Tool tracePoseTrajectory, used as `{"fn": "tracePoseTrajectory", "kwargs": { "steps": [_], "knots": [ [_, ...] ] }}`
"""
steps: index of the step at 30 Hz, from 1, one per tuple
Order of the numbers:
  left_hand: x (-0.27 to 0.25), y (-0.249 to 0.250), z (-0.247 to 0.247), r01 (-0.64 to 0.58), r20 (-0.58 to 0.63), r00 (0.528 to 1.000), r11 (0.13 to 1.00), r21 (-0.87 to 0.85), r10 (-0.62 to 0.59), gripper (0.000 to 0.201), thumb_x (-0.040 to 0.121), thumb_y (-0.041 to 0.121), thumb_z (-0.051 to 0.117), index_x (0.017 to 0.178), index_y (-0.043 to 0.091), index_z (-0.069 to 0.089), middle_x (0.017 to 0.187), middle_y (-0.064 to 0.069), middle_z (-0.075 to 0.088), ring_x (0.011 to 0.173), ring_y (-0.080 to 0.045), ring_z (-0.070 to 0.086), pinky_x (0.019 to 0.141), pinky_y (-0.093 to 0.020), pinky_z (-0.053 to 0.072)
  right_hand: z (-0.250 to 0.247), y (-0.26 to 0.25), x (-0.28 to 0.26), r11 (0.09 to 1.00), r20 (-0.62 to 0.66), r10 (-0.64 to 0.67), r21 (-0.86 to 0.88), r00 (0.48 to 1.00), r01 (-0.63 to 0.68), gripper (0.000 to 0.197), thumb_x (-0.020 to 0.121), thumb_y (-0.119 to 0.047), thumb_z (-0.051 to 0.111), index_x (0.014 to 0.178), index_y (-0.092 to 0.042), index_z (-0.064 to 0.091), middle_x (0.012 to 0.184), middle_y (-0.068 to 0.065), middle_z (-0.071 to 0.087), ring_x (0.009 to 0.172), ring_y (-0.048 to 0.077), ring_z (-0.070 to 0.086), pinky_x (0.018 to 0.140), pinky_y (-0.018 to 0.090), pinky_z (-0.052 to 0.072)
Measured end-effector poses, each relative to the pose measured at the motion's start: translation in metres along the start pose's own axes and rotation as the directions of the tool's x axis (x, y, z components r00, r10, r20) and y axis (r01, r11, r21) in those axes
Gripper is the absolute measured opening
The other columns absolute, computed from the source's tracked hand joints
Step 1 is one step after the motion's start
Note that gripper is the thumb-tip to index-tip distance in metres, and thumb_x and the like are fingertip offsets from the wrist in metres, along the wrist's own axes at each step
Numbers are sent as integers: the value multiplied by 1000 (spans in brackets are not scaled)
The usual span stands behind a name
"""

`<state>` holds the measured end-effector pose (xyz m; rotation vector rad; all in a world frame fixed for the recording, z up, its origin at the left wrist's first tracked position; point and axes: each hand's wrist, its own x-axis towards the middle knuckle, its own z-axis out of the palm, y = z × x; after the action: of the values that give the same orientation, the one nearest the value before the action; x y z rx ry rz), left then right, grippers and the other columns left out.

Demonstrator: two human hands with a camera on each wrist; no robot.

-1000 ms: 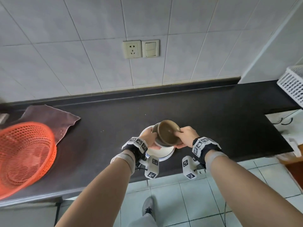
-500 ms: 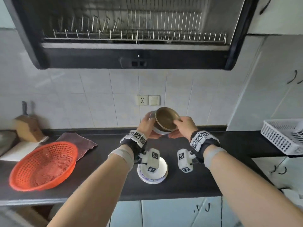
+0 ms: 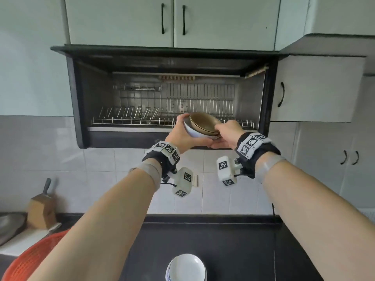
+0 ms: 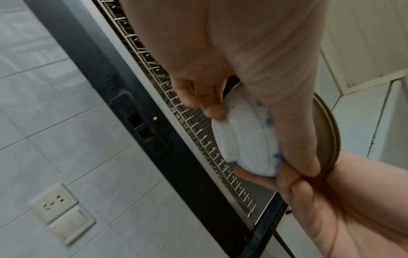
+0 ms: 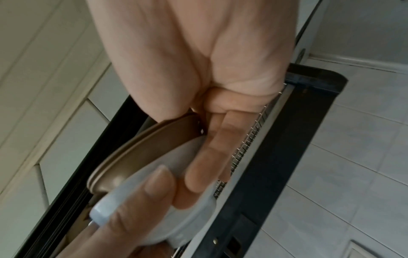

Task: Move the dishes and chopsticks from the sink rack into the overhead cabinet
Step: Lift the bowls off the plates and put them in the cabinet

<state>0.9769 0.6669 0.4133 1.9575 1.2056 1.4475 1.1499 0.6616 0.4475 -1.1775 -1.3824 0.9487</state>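
Left hand [image 3: 183,136] and right hand [image 3: 228,134] both grasp a small stack of bowls, a white ceramic bowl with blue marks [image 3: 192,129] with two brown glazed bowls [image 3: 204,122] nested in it, the stack tilted with its opening facing away from the person. Left palm cups the white bowl's underside, fingers [image 4: 212,103] curled onto its foot ring; right thumb over the brown rims, right fingers [image 5: 205,157] under the white base, fingertips of the two hands meeting beneath. The stack is held up right in front of the open black-framed overhead dish cabinet [image 3: 78,102], just above the front edge of its metal wire rack [image 3: 132,120], which runs behind both hands; whether the bowls touch the rack cannot be told. Above the hands, closed pale cabinet doors with black handles [image 3: 172,19]. Well below the hands on the black countertop [image 3: 223,250], a stack of white bowls [image 3: 185,267]. Down and left of the left arm, an orange plastic mesh basket [image 3: 34,258] and a wooden knife block [image 3: 41,209]. A white wall socket and switch plate [image 4: 63,214] sits on the tiled wall below the cabinet.
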Motion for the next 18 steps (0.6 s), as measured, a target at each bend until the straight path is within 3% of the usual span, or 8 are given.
{"fn": "tracePoseTrajectory", "kwargs": {
  "steps": [1,4,6,10,13,15,17,18],
  "knots": [
    [6,3,-3,9,-15,1000,1000,7,-8,128,43,52,95,147,24,27,131,2,55,119,-14,57,107,-34,46,0,-6,5,1000,6,-12,9,1000,12,29,99,-7,47,124,7,48,87,29,71,56,34,73,48,33,58],
    [24,3,-7,2,-66,998,1000,-16,-3,114,56,39,96,146,20,28,131,-3,56,116,-15,59,100,-28,49,-1,-22,21,999,15,-39,-4,999,39,28,100,-12,48,122,4,49,88,28,72,62,36,75,49,32,58],
    [39,1,-9,-8,-114,993,1000,9,9,111,57,39,95,145,18,30,132,-3,56,118,-16,58,101,-28,48,1,-30,33,999,11,-45,-7,999,45,24,99,-13,49,117,3,50,87,28,72,64,36,75,49,33,59],
    [75,-4,-18,48,-112,993,998,51,-42,123,49,53,94,146,17,26,137,-5,57,124,-17,55,108,-31,42,10,-39,71,997,-60,-75,10,995,76,20,98,-14,51,112,0,53,90,25,73,60,33,75,48,33,59],
    [109,-16,-33,112,-110,989,987,118,-99,130,38,69,88,144,18,31,127,3,64,119,-13,58,109,-34,43,14,-47,102,993,-180,-99,48,979,109,16,102,-14,47,116,-9,43,86,23,67,57,31,73,47,33,61],
    [128,-21,-46,161,-97,985,968,191,-144,110,42,75,86,130,18,52,119,7,68,107,-8,63,103,-30,50,12,-54,123,994,-203,-75,63,976,89,14,103,-11,45,116,-11,41,89,22,63,59,31,71,49,34,61],
    [148,-25,-59,147,-19,989,956,255,-148,62,60,68,84,105,32,62,118,8,69,107,-9,63,106,-32,47,10,-58,144,1000,-170,-18,9,985,20,13,103,-9,44,116,-10,41,102,22,61,61,29,69,46,32,60],
    [156,-22,-64,163,-7,986,949,269,-167,65,60,70,82,108,31,63,127,3,67,115,-15,62,109,-37,46,10,-59,157,999,-145,2,-34,989,-6,14,104,-8,44,117,-10,43,106,21,61,62,27,68,43,29,59]
  ]
}}
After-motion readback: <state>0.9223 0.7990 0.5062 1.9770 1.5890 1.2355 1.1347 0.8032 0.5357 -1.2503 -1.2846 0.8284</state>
